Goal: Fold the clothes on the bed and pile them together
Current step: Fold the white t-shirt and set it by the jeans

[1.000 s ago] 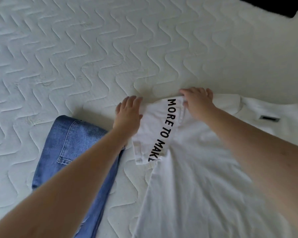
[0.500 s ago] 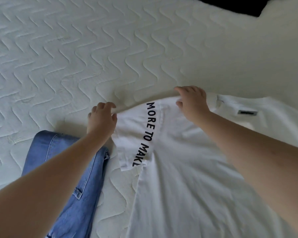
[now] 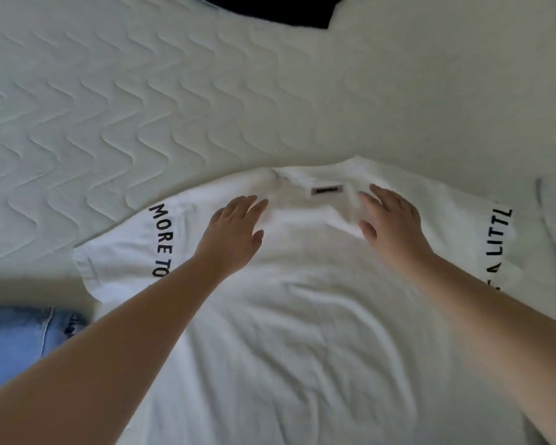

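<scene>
A white T-shirt (image 3: 302,332) lay spread flat on the bed (image 3: 142,107), its collar pointing away from the person and its two sleeves stretched out to the sides. The left hand (image 3: 235,232) rested palm down on the shirt just left of the collar, with the fingers straight and gripping nothing. The right hand (image 3: 392,223) lay in the same way just right of the collar, also flat and open, the fingers a little spread. Between the two hands was the small dark neck label (image 3: 326,190), which neither hand touched. Black letters ran along each sleeve, outside the hands. A piece of blue jeans (image 3: 16,342) lay on the bed near the left sleeve, under the left forearm, well apart from both hands. At the far edge of the bed a dark area (image 3: 264,8) showed.
</scene>
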`<move>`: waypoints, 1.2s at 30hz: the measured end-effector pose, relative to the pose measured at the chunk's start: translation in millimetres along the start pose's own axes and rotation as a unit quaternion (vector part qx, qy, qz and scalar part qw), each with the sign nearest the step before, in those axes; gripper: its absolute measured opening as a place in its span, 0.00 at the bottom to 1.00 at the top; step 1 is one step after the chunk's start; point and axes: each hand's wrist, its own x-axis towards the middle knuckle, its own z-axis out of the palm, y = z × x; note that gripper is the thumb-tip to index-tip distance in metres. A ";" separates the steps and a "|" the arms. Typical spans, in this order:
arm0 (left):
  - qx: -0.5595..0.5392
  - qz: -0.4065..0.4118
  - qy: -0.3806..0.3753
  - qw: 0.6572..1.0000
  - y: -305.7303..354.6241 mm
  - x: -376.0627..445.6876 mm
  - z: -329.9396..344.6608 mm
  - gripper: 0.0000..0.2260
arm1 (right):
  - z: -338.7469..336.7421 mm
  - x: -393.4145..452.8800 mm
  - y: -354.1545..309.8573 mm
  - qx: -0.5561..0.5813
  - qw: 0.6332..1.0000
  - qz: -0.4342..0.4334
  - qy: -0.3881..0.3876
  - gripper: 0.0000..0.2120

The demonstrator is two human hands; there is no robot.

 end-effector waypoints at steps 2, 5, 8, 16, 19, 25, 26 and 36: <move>0.020 0.027 -0.017 0.999 25.9 15.7 6.8 0.26 | -4.9 -8.9 37.3 0.008 0.999 0.034 0.001 0.25; 0.034 0.046 -0.005 0.998 62.3 41.1 13.4 0.25 | -13.2 -13.0 87.9 0.019 0.996 0.089 0.013 0.25; 0.027 0.008 0.048 0.998 84.7 70.7 11.7 0.23 | -19.6 -12.0 121.6 0.048 0.991 0.127 0.001 0.25; 0.020 -0.232 -0.014 0.972 47.0 119.4 -12.0 0.21 | -12.7 36.7 76.6 0.119 0.992 0.048 0.008 0.24; 0.002 -0.267 -0.037 0.963 28.9 121.0 -20.2 0.25 | -7.8 68.3 40.9 0.138 0.990 0.022 0.028 0.25; -0.122 -0.195 -0.065 0.971 1.7 119.2 -40.3 0.10 | -2.3 117.0 10.7 0.039 0.998 0.042 -0.024 0.26; -0.173 -0.193 -0.047 0.965 -2.6 119.8 -42.3 0.08 | -3.8 121.1 11.9 0.010 0.998 0.045 -0.033 0.23; -0.386 -0.192 -0.030 0.902 -13.6 148.7 -31.0 0.06 | -21.7 138.1 28.7 0.169 0.981 0.090 -0.027 0.13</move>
